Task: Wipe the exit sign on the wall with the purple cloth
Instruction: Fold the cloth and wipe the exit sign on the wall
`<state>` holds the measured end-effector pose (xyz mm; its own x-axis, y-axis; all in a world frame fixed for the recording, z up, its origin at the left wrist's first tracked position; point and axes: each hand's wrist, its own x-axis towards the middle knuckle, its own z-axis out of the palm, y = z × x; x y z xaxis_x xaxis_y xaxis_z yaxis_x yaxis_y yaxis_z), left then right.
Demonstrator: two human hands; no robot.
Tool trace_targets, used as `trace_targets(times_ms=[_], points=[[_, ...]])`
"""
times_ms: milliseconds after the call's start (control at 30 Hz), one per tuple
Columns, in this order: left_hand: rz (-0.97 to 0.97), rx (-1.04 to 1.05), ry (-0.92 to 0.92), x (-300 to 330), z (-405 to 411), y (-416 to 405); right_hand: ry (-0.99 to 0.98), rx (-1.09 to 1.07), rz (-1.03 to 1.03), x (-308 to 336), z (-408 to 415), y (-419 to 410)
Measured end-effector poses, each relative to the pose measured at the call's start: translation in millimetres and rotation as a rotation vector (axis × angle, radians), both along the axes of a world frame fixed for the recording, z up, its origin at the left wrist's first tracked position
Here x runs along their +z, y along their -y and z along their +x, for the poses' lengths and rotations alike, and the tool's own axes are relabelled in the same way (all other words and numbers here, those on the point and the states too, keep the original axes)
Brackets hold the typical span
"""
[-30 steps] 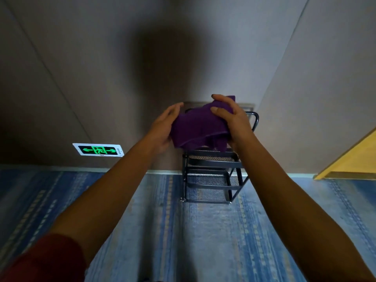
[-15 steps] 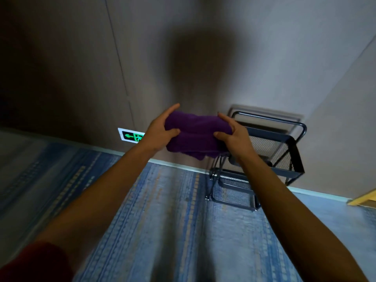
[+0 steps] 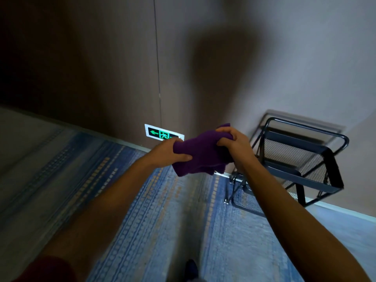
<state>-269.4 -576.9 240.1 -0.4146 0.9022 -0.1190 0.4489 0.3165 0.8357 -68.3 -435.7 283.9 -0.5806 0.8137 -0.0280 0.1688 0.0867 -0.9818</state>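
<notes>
Holding the purple cloth (image 3: 200,154) bunched btwn left hand (image 3: 169,152) & right hand (image 3: 234,144), fingers curled tight on it, exit sign (image 3: 163,134) glowing low on wall just behind

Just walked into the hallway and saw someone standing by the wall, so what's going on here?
A person holds a bunched purple cloth in both hands, the left hand and the right hand each gripping one end. The green exit sign sits low on the wall just above the floor, and the cloth is not on it yet. A black mesh cart stands to the right.
</notes>
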Motion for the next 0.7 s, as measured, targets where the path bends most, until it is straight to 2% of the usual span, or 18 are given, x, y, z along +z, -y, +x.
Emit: trace_targets(times_ms=[133,300,467,700], points=[[-0.079,-0.074,0.083,-23,-14,4,-0.035,-0.008,-0.117,-15,-41,-6],[-0.111,-0.053,0.28,-42,-44,-15,-0.018,0.121,-0.112,-37,-103,-32],[0.064,0.149,0.564,-32,-87,-49,0.01,0.284,-0.129,-42,-170,-58],[0.052,0.257,0.613,-30,-157,-58,0.128,0.294,-0.051,-46,-240,-79]])
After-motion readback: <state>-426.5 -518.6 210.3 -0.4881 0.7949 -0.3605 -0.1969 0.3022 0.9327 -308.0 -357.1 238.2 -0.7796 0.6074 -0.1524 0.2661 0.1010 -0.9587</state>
